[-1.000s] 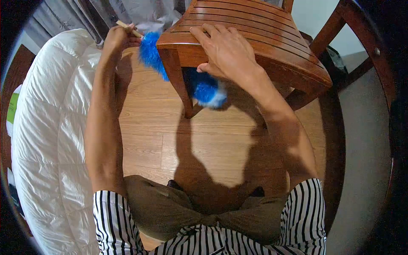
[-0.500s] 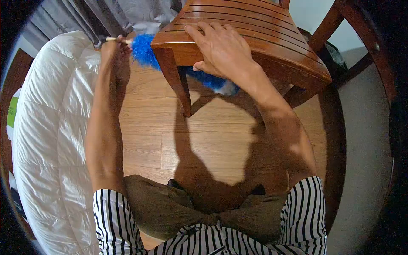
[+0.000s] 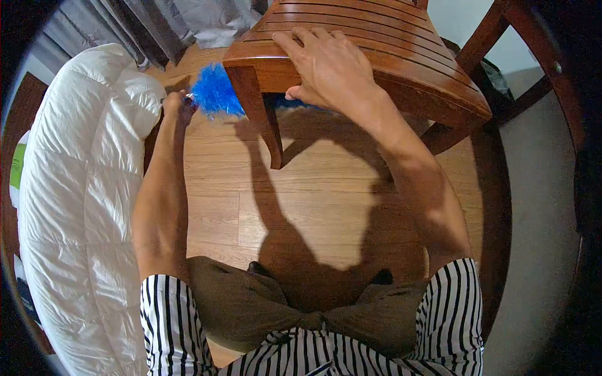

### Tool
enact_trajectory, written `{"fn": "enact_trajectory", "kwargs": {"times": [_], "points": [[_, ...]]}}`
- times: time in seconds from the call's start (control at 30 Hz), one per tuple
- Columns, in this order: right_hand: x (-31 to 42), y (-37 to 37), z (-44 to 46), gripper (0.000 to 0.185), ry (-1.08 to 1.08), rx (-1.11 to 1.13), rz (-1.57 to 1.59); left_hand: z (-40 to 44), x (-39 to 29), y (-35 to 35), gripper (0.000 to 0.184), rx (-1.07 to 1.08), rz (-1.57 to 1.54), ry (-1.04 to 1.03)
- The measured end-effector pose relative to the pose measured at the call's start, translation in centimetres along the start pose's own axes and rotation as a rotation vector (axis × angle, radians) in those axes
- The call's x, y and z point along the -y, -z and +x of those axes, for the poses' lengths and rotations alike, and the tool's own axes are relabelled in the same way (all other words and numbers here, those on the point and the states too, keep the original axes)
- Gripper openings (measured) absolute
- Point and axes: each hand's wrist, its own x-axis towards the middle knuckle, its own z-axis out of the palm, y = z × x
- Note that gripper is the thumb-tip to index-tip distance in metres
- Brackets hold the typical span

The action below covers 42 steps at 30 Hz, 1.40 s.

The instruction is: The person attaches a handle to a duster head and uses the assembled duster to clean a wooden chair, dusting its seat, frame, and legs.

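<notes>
My left hand is closed on the handle end of a fluffy blue duster, low beside the bed. The duster runs behind the front leg of a wooden chair, and most of its far end is hidden under the seat. On the front edge of that slatted seat rests my right hand, fingers spread over the top and thumb down against the front rail. It holds nothing loose.
A white quilt hangs over the bed on the left. Grey curtains reach the floor at the back. Dark wooden furniture stands beside a pale wall at right. Wood flooring lies below, crossed by shadows.
My left hand has come nearer and slightly right with the duster, whose white-tipped far end is now hidden under the seat. My right hand has stayed on the chair.
</notes>
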Motion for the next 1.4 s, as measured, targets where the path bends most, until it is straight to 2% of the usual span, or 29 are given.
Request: {"fn": "enact_trajectory", "kwargs": {"times": [0.1,0.27,0.37,0.47,0.6,0.67,0.77,0.87,0.9,1.0,1.1,1.2,1.3,1.4], "points": [[-0.1,0.0,0.1,0.088,0.011,0.001,0.002,0.6,0.5,1.3,0.019,0.052,0.028,0.018],[-0.4,-0.5,0.3,0.087,0.032,-0.034,-0.030,2.9,2.3,1.9,0.017,0.010,-0.214,0.098],[-0.5,-0.7,0.3,0.088,0.024,-0.036,-0.018,4.7,3.0,3.3,0.016,0.062,-0.250,0.106],[-0.5,-0.7,0.4,0.088,0.022,-0.035,-0.004,2.8,3.2,1.6,0.013,-0.120,-0.207,0.144],[-0.6,-0.3,0.2,0.087,0.023,-0.055,0.014,5.1,4.3,3.0,0.014,-0.051,0.142,-0.028],[-0.7,-0.9,0.2,0.086,0.032,-0.100,-0.002,0.9,2.2,0.7,0.016,-0.086,0.377,-0.073],[-0.6,-0.4,0.2,0.087,0.028,-0.052,0.008,-4.5,-0.6,-2.1,0.022,-0.134,0.727,-0.143],[-0.5,-0.8,0.4,0.088,0.026,-0.061,-0.023,-4.4,-0.4,-2.9,0.030,-0.073,0.671,-0.230],[-0.6,-0.8,0.4,0.089,0.029,-0.061,-0.020,-4.4,-0.1,-3.3,0.033,-0.252,0.918,-0.477],[-0.6,-0.6,0.4,0.090,0.031,-0.052,-0.008,-3.1,-0.1,-3.6,0.036,-0.417,0.967,-0.557],[-0.7,-0.9,0.5,0.090,0.030,-0.051,-0.004,-3.6,-0.5,-3.5,0.036,-0.477,0.907,-0.728],[-0.8,-0.9,0.5,0.091,0.032,-0.063,-0.008,-3.5,-2.7,-3.6,0.037,-0.534,0.767,-0.730],[-0.9,-0.4,0.3,0.091,0.031,-0.051,0.003,-6.7,-5.0,-5.5,0.034,-0.419,0.622,-0.827],[-0.9,-0.8,0.4,0.090,0.033,-0.064,-0.002,-7.1,-6.6,-6.2,0.032,-0.308,0.679,-0.874]]}}
